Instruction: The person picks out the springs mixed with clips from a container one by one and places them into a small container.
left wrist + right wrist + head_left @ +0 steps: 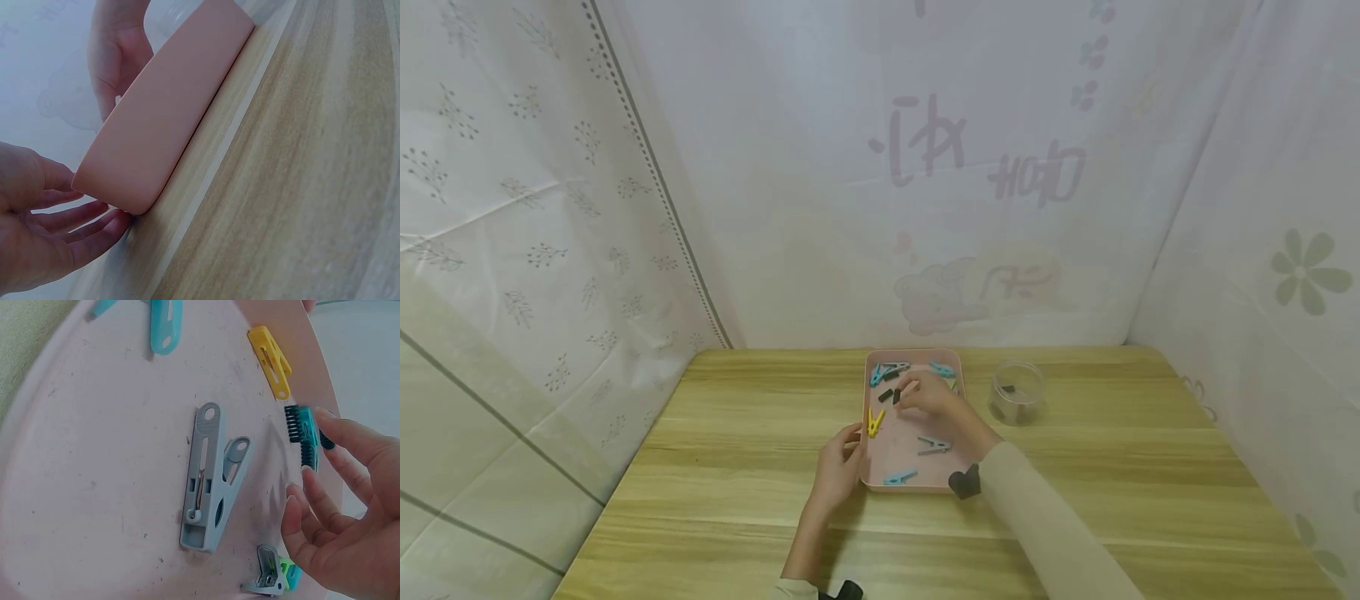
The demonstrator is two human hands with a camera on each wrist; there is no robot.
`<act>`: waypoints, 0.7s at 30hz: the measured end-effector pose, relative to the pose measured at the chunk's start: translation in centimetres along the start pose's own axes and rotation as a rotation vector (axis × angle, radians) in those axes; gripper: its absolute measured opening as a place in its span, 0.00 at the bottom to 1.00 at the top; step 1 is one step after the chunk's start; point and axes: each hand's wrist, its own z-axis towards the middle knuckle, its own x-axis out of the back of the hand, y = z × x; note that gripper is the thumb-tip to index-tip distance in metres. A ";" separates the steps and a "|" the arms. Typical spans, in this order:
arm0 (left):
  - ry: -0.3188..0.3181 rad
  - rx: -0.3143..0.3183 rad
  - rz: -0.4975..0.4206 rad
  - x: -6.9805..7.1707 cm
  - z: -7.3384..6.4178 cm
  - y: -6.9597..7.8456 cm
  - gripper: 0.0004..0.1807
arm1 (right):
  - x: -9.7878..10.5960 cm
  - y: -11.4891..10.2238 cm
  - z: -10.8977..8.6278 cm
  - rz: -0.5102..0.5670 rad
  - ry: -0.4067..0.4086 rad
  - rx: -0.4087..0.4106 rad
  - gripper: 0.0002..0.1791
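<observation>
In the right wrist view, my right hand (356, 487) pinches a small black spring (326, 439) between thumb and index finger, above the pink tray (895, 462). Just beyond the fingertips, more black springs (292, 424) lie by a teal clothespin (306, 419). My left hand (837, 468) touches the tray's left side; the left wrist view shows the thumb at the rim and relaxed fingers against the wall. Inside the tray are a yellow clothespin (875, 422), a grey clothespin (933, 446) and several blue ones, including a blue clothespin (900, 477) near the front.
Right of the tray stands a round clear jar (1017, 396) with a dark piece inside. Both stand on a wood-grain table (737, 433). Patterned white curtains (805, 208) hang behind and along both sides.
</observation>
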 end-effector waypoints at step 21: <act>-0.003 0.000 -0.016 -0.1 0.0 0.1 0.19 | 0.8 -0.3 -0.7 0.038 0.018 0.048 0.20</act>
